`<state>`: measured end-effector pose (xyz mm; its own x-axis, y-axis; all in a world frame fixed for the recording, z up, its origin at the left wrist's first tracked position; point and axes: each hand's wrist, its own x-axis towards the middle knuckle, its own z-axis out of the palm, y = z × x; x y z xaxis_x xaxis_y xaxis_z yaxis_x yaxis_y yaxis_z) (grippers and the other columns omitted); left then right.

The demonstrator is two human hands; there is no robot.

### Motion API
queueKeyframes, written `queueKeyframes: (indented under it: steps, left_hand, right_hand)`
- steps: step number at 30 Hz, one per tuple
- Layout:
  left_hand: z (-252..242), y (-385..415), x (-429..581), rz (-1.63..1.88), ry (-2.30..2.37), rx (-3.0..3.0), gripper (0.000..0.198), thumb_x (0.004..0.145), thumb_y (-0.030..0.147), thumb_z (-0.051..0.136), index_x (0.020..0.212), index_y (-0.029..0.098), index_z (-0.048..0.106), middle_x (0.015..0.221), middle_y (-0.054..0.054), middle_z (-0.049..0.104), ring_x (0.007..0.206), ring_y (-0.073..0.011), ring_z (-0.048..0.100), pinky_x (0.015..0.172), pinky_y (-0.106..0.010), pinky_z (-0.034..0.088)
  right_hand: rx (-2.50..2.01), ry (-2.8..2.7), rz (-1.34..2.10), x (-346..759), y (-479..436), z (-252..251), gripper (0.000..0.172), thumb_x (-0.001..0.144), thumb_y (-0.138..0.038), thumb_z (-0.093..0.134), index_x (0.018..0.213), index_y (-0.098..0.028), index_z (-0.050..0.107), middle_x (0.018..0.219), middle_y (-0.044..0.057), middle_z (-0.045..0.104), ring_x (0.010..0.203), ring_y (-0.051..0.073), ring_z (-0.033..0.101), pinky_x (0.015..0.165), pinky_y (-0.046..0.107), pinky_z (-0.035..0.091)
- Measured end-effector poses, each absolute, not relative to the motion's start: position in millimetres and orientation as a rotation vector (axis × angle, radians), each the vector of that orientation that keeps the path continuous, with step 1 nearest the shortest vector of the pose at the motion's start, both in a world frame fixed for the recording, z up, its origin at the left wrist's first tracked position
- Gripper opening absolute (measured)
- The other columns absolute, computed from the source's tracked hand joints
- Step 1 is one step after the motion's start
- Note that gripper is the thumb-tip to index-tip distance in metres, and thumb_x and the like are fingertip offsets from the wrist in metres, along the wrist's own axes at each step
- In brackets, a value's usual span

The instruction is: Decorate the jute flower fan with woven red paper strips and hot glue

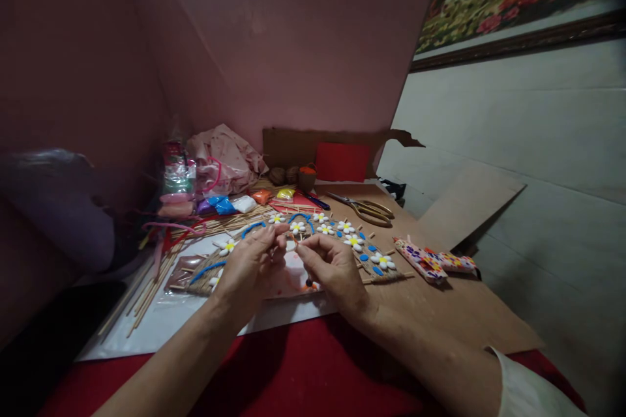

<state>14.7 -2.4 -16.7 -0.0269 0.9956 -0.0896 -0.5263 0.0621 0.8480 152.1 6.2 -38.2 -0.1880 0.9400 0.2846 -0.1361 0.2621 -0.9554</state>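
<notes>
My right hand (333, 267) pinches an orange bit (294, 240); my left hand (255, 255) curls, hold unclear; both partly block the flowered panel (392, 273), scissors (366, 210) beyond.

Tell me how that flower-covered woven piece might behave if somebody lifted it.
The woven piece would probably stay fairly stiff, since thin sticks jut from its edge. It is likely light for its size, as it looks thin and flat. Its raised white flowers might snag or come loose.
</notes>
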Motion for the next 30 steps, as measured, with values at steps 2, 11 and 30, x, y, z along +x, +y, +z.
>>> queueKeyframes:
  steps: [2,11,30]
  left_hand:
    - [-17.4,-3.3,15.1,1.336,0.892,0.712,0.023,0.065,0.019,0.074,0.087,0.013,0.069,0.064,0.002,0.056,0.055,-0.0049,0.05,0.051,-0.013,0.042]
    - [-16.8,-6.0,20.0,1.284,0.93,0.782,0.024,0.056,0.024,0.081,0.071,0.013,0.066,0.059,0.003,0.053,0.048,-0.004,0.042,0.045,-0.016,0.039]
    - [-16.0,-1.4,14.6,1.26,0.827,0.842,0.026,0.068,0.031,0.073,0.063,0.014,0.055,0.051,0.006,0.046,0.035,-0.0002,0.024,0.032,-0.014,0.013]
  right_hand:
    - [-0.801,-1.331,1.194,152.5,7.0,-37.8,0.02,0.075,-0.034,0.064,0.069,-0.017,0.058,0.047,-0.007,0.044,0.041,0.006,0.037,0.04,0.019,0.031]
    - [-0.818,-1.422,1.25,150.6,2.9,-34.0,0.023,0.077,-0.035,0.062,0.065,-0.016,0.058,0.045,-0.007,0.047,0.038,0.005,0.041,0.039,0.018,0.032]
    - [-1.58,-1.833,-0.036,221.7,80.1,25.6,0.026,0.09,-0.024,0.042,0.088,-0.014,0.065,0.082,0.008,0.068,0.076,0.018,0.062,0.069,0.028,0.045]
